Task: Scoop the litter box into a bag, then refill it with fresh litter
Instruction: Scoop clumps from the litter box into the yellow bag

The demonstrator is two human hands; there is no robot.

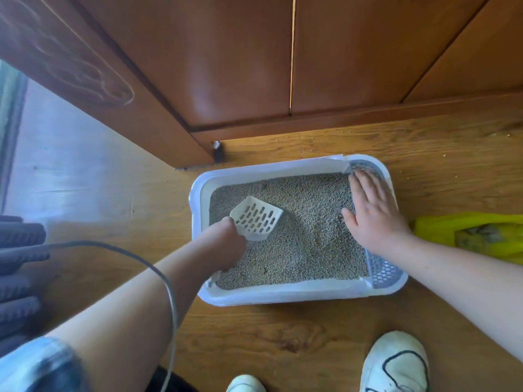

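The litter box (283,296) sits on the wooden floor (283,335), just in front of the brown cabinet doors (240,66), and it is filled with grey litter (305,216). The left grip (227,244) is curled around the handle of a white slotted scoop (256,222). The scoop's blade is tilted up over the litter at about nine o'clock in the box, with a shallow furrow just beside it. The right grip (373,213) lies flat with its fingers straight and holds nothing. It rests on the three o'clock edge of the box, partly over the litter and partly over the grey perforated grille (385,271). A yellow bag (441,230) lies on the floor at three o'clock from the box, near its rim. A grey cable (93,242) loops across the left forearm. White shoes (396,363) stand at six o'clock.
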